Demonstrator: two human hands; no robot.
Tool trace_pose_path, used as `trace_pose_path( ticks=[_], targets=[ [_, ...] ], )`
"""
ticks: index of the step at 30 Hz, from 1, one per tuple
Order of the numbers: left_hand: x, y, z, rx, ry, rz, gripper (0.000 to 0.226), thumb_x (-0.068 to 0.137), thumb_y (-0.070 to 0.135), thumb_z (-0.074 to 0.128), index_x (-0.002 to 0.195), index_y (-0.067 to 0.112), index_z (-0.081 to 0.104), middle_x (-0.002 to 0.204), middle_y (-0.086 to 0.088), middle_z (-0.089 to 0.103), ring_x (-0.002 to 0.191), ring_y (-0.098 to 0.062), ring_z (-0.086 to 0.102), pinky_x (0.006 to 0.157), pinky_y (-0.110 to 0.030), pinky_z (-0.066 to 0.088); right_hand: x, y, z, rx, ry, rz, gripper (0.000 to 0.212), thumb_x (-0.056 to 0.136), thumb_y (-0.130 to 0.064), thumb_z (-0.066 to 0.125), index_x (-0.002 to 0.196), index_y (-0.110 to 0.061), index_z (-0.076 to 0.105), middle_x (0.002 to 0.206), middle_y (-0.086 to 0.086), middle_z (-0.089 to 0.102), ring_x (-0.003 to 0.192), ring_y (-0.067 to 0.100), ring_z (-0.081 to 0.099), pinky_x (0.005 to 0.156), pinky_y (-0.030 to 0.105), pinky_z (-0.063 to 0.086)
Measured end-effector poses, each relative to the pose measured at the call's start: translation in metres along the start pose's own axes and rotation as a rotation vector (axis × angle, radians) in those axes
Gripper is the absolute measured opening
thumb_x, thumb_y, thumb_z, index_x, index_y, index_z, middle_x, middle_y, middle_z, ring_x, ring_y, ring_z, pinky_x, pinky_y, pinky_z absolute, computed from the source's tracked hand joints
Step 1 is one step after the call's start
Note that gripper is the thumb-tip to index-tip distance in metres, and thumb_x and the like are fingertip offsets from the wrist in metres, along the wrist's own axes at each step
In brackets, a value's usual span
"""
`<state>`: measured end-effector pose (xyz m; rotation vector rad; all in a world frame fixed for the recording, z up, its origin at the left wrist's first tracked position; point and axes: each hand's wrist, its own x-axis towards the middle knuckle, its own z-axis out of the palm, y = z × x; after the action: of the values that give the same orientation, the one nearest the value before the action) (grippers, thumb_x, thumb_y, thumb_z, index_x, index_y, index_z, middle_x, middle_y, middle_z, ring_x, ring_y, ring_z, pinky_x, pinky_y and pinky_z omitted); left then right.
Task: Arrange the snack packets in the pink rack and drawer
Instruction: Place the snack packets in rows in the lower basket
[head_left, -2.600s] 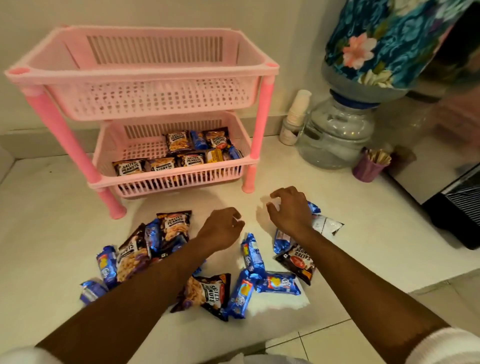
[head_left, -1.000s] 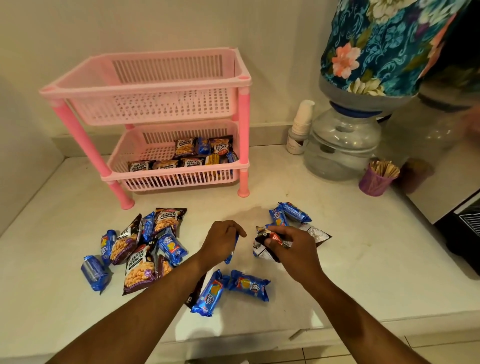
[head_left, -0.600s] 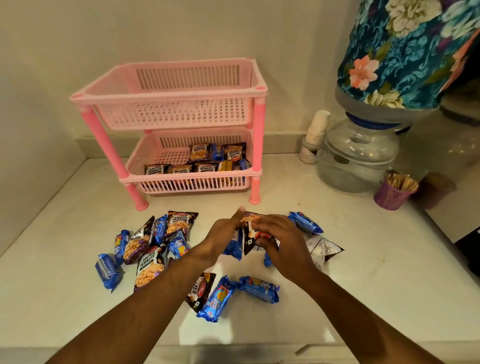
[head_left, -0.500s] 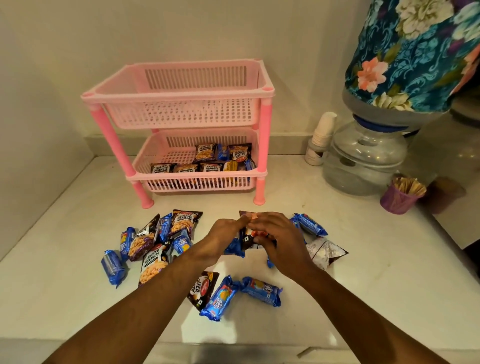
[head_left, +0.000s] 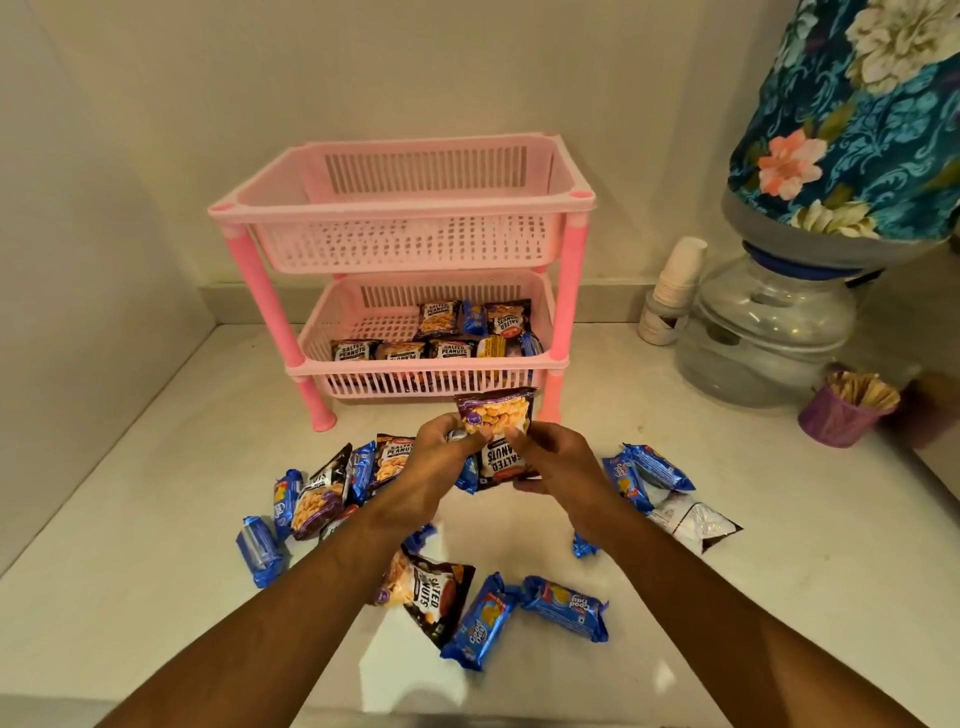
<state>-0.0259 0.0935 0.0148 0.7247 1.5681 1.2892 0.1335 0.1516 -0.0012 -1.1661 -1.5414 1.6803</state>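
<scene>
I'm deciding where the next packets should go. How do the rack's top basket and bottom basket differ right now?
The top basket holds no packets that can be seen; the bottom basket already holds salted peanut packets and some blue biscuit packets. The top basket looks wider from this view and sits higher; the bottom basket sits just above the counter. Both are pink, slotted plastic on the same four legs.

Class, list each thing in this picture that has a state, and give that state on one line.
Top basket: empty.
Bottom basket: partly filled with packets.
Peanut packet: held up by both hands.
Left hand: gripping packet.
Right hand: gripping packet.
Loose packets: scattered on counter.
Purple cup: full of sticks.
</scene>
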Motion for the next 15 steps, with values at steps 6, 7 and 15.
trace_pose_path(
  ticks=[6,7,15],
  targets=[
    [0.020,0.013,-0.038,0.088,-0.123,0.087,0.013,0.093,0.024,0.066,0.104,0.019,0.069,0.098,0.006,0.077,0.091,-0.009,0.073,0.069,-0.016,0.056,0.025,-0.002,0.026,-0.024,0.028,-0.118,0.025,0.084,-0.044,0.075,0.102,-0.027,0.073,0.095,-0.005,0.078,0.088,0.016,0.076,0.073,0.034,0.063],
    [0.025,0.014,-0.044,0.112,-0.115,0.094,0.012,0.092,0.027,0.067,0.102,0.021,0.070,0.100,0.007,0.076,0.095,-0.009,0.071,0.076,-0.017,0.055,0.030,-0.003,0.032,-0.033,0.038,-0.114,0.022,0.087,-0.041,0.074,0.103,-0.026,0.074,0.095,-0.003,0.079,0.088,0.018,0.076,0.075,0.038,0.064],
    [0.069,0.030,-0.095,0.070,-0.041,0.112,0.015,0.095,0.020,0.061,0.104,0.024,0.071,0.095,0.015,0.074,0.089,0.002,0.067,0.073,-0.009,0.050,0.073,-0.025,0.085,-0.059,0.164,-0.125,0.024,0.091,-0.038,0.069,0.094,-0.015,0.074,0.085,0.001,0.078,0.082,0.017,0.075,0.072,0.041,0.061]
  ],
)
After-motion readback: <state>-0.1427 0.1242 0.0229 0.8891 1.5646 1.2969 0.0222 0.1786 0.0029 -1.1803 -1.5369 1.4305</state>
